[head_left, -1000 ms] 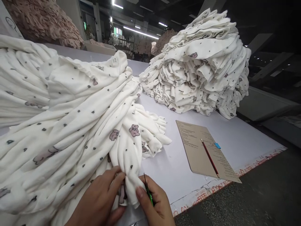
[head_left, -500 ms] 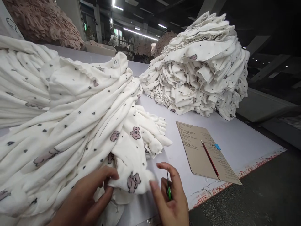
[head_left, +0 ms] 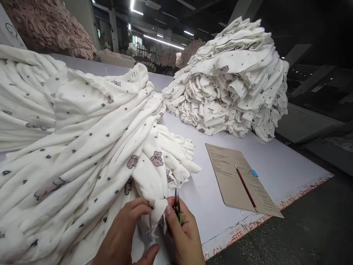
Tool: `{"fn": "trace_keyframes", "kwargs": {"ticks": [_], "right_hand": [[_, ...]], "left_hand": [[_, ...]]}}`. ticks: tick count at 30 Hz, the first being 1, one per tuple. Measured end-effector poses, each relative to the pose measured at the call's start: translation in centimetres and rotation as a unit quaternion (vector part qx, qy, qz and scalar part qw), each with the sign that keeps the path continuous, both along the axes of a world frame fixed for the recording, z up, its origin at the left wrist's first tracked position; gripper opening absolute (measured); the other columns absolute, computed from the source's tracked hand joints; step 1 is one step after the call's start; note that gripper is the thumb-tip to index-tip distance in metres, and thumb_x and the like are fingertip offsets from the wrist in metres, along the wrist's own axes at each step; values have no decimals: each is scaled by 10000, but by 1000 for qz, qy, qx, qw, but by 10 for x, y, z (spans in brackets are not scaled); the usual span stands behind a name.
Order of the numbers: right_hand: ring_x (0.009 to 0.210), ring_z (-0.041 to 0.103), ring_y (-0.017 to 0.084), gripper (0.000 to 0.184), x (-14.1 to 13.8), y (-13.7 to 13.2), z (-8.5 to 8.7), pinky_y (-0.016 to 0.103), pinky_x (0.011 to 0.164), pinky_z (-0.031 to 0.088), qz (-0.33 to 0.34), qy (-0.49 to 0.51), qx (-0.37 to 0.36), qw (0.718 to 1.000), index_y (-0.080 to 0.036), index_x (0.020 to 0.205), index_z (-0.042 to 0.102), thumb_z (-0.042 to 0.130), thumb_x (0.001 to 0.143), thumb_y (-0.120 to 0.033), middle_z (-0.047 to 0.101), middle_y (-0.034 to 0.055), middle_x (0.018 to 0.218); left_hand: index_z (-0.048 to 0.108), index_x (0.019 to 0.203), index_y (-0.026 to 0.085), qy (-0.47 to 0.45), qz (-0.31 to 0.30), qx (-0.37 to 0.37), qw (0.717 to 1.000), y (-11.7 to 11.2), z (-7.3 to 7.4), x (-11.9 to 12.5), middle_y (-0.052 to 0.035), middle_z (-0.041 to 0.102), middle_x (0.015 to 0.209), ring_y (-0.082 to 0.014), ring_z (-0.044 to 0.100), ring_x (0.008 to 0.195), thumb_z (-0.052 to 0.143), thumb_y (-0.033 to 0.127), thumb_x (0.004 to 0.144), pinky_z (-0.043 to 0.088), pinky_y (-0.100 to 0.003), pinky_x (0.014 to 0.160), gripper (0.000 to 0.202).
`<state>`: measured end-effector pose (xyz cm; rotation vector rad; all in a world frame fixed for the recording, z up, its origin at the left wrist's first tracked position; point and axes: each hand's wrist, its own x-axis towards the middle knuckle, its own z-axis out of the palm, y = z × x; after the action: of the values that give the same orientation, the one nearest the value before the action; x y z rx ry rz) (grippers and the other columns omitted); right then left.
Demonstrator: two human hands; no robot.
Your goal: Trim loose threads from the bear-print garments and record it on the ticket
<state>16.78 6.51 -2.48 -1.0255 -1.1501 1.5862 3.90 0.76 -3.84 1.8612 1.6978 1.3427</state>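
A white garment (head_left: 91, 147) printed with small dark marks and pink bears lies spread over the table in front of me. My left hand (head_left: 125, 235) pinches its lower corner between thumb and fingers. My right hand (head_left: 183, 235) grips the same corner from the right and also holds small green-handled snips (head_left: 177, 208), blades pointing up beside the cloth. Loose threads hang from the pinched corner.
A tall stack of the same white garments (head_left: 231, 81) stands at the back right. A brown paper sheet (head_left: 237, 180) with a red pencil (head_left: 245, 187) lies near the table's (head_left: 278, 162) front edge. More white garments pile at the left, pink ones (head_left: 52, 29) behind.
Half a second ago the corner lay opened out with a bear showing and my right hand apart from it. Now both hands have closed in and pinch the bunched corner again.
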Motion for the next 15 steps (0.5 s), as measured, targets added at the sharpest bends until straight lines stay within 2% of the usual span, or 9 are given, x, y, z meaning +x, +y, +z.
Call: {"fn": "trace_keyframes", "kwargs": {"ticks": [2, 5, 8, 12, 15], "right_hand": [[609, 370, 101, 335, 0, 0, -5, 182, 585, 353, 1, 63, -36, 997, -191, 761, 541, 646, 810, -506, 421, -56, 648], [623, 394, 101, 323, 3, 0, -10, 189, 618, 375, -1, 85, -56, 995, -190, 761, 545, 650, 816, -490, 438, -50, 657], [599, 385, 103, 345, 11, -1, -14, 184, 581, 357, 2, -23, -30, 999, -188, 729, 514, 609, 833, -503, 419, -50, 638], [596, 467, 121, 339, 20, -12, -14, 193, 560, 355, -12, -227, 79, 971, -192, 818, 541, 553, 836, -530, 504, -21, 694], [490, 418, 109, 382, 25, -22, -9, 205, 461, 311, -25, -272, 158, 949, -215, 783, 523, 479, 860, -586, 459, -41, 631]], "left_hand": [[504, 1062, 243, -25, 25, 21, 999, 3, -1, 7, -60, 526, 1191, -194, 515, 1138, 479, 98, 797, 369, -275, 999, 303], [534, 943, 237, -99, 1, -35, 994, 9, 7, 1, -25, 606, 1028, -153, 596, 990, 410, 121, 883, 453, -192, 862, 179], [526, 965, 255, -100, -11, -58, 993, 9, 13, -15, 29, 625, 881, -120, 629, 855, 466, 161, 896, 492, -120, 730, 131], [499, 1009, 236, 18, -38, 50, 998, 6, 13, -28, 10, 594, 962, -101, 597, 906, 448, 59, 853, 474, -105, 791, 242], [506, 1026, 192, 84, -60, 81, 991, 6, 14, -27, -20, 564, 1005, -86, 585, 923, 436, -2, 837, 455, -93, 811, 280]]}}
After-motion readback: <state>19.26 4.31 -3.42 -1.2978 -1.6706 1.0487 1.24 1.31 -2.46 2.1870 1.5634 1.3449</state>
